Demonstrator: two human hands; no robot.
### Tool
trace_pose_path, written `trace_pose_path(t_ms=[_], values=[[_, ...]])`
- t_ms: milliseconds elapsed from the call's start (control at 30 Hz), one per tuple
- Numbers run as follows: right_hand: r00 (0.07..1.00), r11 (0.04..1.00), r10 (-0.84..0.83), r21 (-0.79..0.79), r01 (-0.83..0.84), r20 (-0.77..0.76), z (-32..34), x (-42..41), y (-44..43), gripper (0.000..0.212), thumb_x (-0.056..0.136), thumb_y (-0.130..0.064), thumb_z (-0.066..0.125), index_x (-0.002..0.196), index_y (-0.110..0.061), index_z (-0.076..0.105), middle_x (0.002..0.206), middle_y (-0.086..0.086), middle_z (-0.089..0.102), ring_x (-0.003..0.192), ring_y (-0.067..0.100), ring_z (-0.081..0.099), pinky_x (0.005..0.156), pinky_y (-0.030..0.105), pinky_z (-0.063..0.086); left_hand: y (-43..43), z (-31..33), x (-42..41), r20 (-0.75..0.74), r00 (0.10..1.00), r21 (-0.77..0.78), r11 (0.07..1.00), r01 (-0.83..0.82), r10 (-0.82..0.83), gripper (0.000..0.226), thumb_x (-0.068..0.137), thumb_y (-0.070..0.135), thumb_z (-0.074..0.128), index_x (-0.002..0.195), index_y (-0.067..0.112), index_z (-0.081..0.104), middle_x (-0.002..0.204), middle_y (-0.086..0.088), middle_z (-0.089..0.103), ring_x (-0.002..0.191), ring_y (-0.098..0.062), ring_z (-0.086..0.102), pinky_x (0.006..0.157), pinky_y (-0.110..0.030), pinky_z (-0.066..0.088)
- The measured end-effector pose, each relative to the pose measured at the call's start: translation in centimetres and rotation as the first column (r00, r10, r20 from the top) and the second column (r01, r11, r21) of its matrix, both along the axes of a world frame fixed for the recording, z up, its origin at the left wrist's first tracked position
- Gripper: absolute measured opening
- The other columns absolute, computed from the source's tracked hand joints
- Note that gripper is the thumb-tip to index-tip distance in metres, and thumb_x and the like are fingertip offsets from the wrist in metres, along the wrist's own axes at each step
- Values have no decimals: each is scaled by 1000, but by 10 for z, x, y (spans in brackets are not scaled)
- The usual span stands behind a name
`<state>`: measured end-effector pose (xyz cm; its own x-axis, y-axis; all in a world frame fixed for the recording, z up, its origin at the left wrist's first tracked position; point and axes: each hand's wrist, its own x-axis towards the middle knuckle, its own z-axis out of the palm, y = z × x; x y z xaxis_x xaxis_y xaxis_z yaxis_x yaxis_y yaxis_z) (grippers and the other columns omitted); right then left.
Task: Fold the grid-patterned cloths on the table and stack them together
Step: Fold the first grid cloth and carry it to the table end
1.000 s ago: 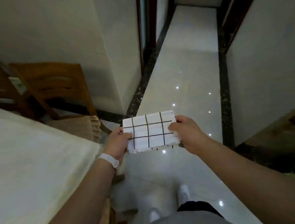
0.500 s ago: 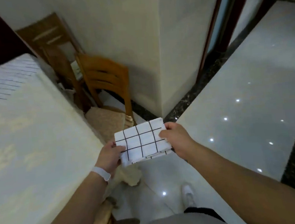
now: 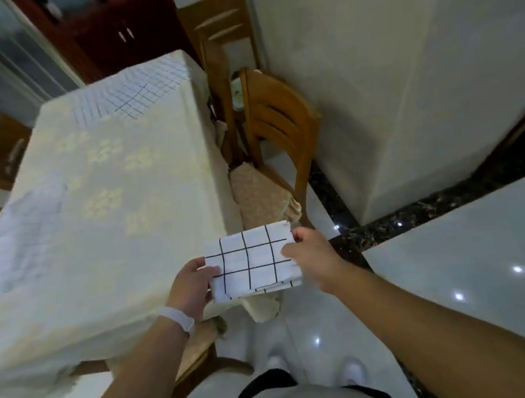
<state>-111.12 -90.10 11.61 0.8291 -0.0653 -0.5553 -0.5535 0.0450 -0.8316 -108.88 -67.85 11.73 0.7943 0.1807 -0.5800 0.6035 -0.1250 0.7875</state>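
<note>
A folded white cloth with a black grid (image 3: 250, 260) is held in the air just off the table's near right corner. My left hand (image 3: 192, 284) grips its left edge and my right hand (image 3: 313, 254) grips its right edge. Another grid-patterned cloth (image 3: 137, 92) lies spread flat at the far end of the table (image 3: 101, 187). A third, paler grid cloth (image 3: 25, 226) lies loose and rumpled at the table's left edge.
The table wears a cream floral tablecloth. Two wooden chairs (image 3: 277, 124) stand along its right side by a white wall corner. A dark cabinet (image 3: 119, 30) is behind the table. Glossy tiled floor spreads to the right.
The view has swung left from the hallway to the table. Both hands keep their hold on the folded cloth, which is now close to the table's corner.
</note>
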Motion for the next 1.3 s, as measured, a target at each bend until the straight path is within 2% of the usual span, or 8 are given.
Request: trace_pose_path(t_ms=[133, 400, 533, 733, 900, 1033, 1167, 1300], values=[[993, 992, 121, -38, -121, -15, -2, 30, 30, 18, 87, -1, 57, 95, -16, 63, 88, 0, 68, 81, 17, 67, 61, 25, 53, 33, -9, 5, -13, 994, 11, 994, -109, 109, 19, 88, -3, 55, 106, 5, 58, 94, -17, 68, 81, -31, 65, 65, -38, 53], [961, 951, 258, -150, -270, -95, -22, 94, 84, 31, 86, -2, 58, 115, -11, 64, 110, 6, 69, 98, 23, 66, 88, 39, 56, 88, -43, 53, -62, 980, 0, 982, -191, 190, 18, 83, 3, 62, 100, 9, 65, 96, -17, 71, 91, -38, 67, 84, -57, 53], [948, 936, 283, -172, -306, -143, -39, 126, 107, 31, 87, 0, 56, 115, -11, 63, 108, 6, 69, 90, 18, 65, 70, 25, 55, 104, -55, 84, -91, 977, 0, 981, -193, 192, 12, 84, 2, 62, 94, 9, 64, 89, -15, 70, 78, -31, 65, 66, -38, 53], [926, 907, 293, -236, -348, -238, -63, 160, 148, 29, 84, 1, 57, 110, -7, 66, 107, 11, 70, 97, 25, 66, 89, 40, 55, 147, -84, 119, -134, 979, 62, 987, -145, 152, 8, 80, 6, 66, 87, 10, 65, 84, -15, 68, 73, -30, 62, 66, -44, 51], [893, 864, 331, -281, -417, -307, -83, 179, 176, 21, 83, -5, 58, 102, -3, 66, 101, 17, 70, 85, 26, 65, 73, 35, 53, 178, -99, 134, -154, 979, 88, 989, -121, 133, 16, 74, 14, 70, 88, 15, 64, 85, -11, 70, 75, -30, 66, 68, -49, 55], [870, 842, 348, -290, -454, -350, -98, 186, 190, 26, 81, -12, 57, 103, 2, 60, 96, 22, 65, 76, 19, 54, 67, 28, 38, 187, -104, 141, -152, 982, 109, 989, -99, 115, 20, 84, 7, 66, 80, 24, 56, 80, -2, 65, 69, -17, 60, 59, -28, 48], [864, 811, 327, -355, -465, -383, -97, 185, 194, 19, 86, -7, 54, 71, -12, 44, 66, 6, 44, 59, 17, 41, 55, 27, 30, 194, -117, 139, -183, 979, 127, 990, -62, 85, 12, 81, 10, 67, 84, 20, 61, 88, -8, 70, 79, -28, 67, 76, -42, 56], [861, 804, 336, -360, -474, -383, -106, 186, 194, 23, 83, -6, 54, 73, -16, 37, 69, 7, 35, 64, 18, 36, 62, 30, 29, 196, -130, 139, -203, 976, 142, 988, -57, 86, 11, 79, 12, 67, 88, 17, 62, 92, -9, 71, 82, -30, 67, 78, -45, 57]])
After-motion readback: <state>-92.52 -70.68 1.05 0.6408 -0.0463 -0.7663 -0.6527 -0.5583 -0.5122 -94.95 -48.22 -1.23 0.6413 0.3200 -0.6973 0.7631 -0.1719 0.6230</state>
